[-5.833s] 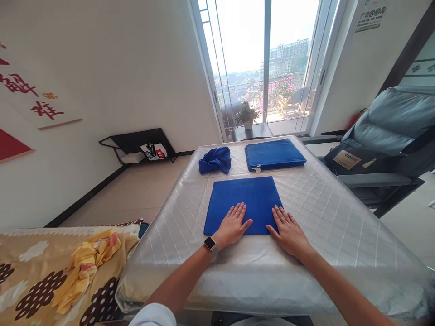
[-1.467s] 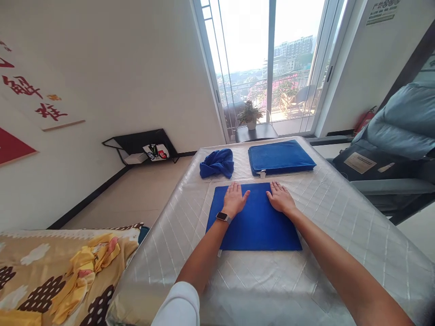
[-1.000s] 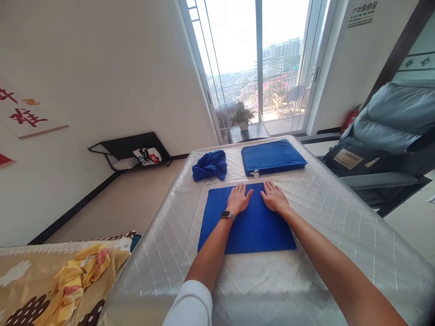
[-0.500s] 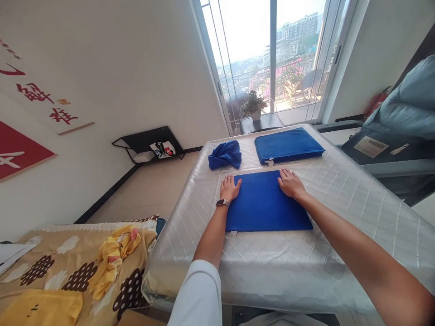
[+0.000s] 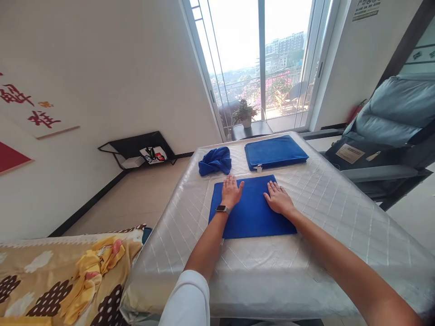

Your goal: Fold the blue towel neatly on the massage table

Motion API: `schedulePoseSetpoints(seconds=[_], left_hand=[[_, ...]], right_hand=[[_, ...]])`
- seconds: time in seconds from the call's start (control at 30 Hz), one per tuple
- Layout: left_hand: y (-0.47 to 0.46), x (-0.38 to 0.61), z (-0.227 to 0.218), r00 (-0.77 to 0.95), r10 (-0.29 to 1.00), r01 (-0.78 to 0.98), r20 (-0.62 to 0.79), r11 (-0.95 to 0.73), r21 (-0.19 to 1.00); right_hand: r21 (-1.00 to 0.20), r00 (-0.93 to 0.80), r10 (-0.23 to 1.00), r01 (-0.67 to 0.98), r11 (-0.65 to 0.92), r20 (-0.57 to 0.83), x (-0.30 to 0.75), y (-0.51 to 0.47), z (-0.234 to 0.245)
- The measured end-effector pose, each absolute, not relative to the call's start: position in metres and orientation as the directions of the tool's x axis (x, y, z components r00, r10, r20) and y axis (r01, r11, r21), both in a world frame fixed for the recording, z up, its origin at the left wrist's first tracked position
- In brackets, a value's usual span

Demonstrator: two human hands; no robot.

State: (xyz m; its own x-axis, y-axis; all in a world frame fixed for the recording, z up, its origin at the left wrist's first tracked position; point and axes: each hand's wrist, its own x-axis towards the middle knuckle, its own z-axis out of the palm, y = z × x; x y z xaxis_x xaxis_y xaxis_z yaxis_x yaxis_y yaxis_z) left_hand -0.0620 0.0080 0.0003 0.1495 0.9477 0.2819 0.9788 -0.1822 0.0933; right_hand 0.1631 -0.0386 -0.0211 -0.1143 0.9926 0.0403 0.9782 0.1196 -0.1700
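A flat blue cloth, folded to a neat rectangle, lies on the silvery quilted table cover in front of me. My left hand rests palm down on its left part, fingers stretched out. On the right part, my right hand also lies flat, fingers spread. Neither hand grips anything. Beyond the cloth, to the right, is a stack of folded blue cloths with a small white tag at its near edge. A crumpled blue cloth sits beyond my left hand.
A patterned bedspread with a yellow garment on it is at lower left. A grey recliner stands on the right. At the far end, a potted plant stands on a chair before the glass door.
Both hands have slid inward from the side edges onto the cloth, and are closer together. The view has turned slightly to the right.
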Motion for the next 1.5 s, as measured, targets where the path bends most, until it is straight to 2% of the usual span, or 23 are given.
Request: schedulePoseSetpoints(seconds=[0.1, 0.17, 0.23, 0.47, 0.67, 0.83, 1.1, 1.37, 1.5], left_hand=[[-0.005, 0.005, 0.000, 0.410, 0.860, 0.880, 0.305, -0.461, 0.114], [-0.011, 0.040, -0.004, 0.494, 0.826, 0.825, 0.271, -0.544, 0.154], [-0.014, 0.058, -0.009, 0.519, 0.825, 0.806, 0.223, -0.559, 0.193], [-0.019, 0.013, -0.018, 0.490, 0.860, 0.851, 0.140, -0.507, 0.135], [-0.026, -0.083, -0.019, 0.253, 0.966, 0.958, 0.053, -0.258, 0.124], [-0.039, -0.140, -0.022, 0.076, 0.996, 0.991, 0.056, -0.081, 0.106], [-0.043, -0.140, -0.025, 0.068, 0.994, 0.987, 0.086, -0.080, 0.140], [-0.045, -0.141, -0.019, 0.067, 0.988, 0.993, 0.142, -0.081, 0.091], [-0.056, -0.108, -0.007, 0.172, 0.960, 0.976, 0.221, -0.196, 0.091]], right_hand=[[-0.175, -0.121, 0.992, 0.976, 0.127, 0.041, 0.163, -0.042, -0.019], [-0.161, -0.151, 0.988, 0.975, 0.155, 0.039, 0.164, -0.045, -0.017], [-0.141, -0.174, 0.984, 0.974, 0.178, 0.039, 0.165, -0.048, -0.015], [-0.168, -0.119, 0.992, 0.978, 0.125, 0.044, 0.163, -0.043, -0.017], [-0.185, -0.112, 0.993, 0.976, 0.118, 0.042, 0.163, -0.040, -0.021], [-0.171, -0.112, 0.994, 0.979, 0.111, 0.002, 0.162, -0.038, -0.017], [-0.113, -0.097, 0.995, 0.989, 0.099, 0.022, 0.160, -0.079, -0.008], [-0.154, -0.109, 0.994, 0.982, 0.112, 0.026, 0.166, -0.120, -0.020], [-0.172, -0.108, 0.994, 0.979, 0.112, 0.031, 0.164, -0.119, -0.018]])
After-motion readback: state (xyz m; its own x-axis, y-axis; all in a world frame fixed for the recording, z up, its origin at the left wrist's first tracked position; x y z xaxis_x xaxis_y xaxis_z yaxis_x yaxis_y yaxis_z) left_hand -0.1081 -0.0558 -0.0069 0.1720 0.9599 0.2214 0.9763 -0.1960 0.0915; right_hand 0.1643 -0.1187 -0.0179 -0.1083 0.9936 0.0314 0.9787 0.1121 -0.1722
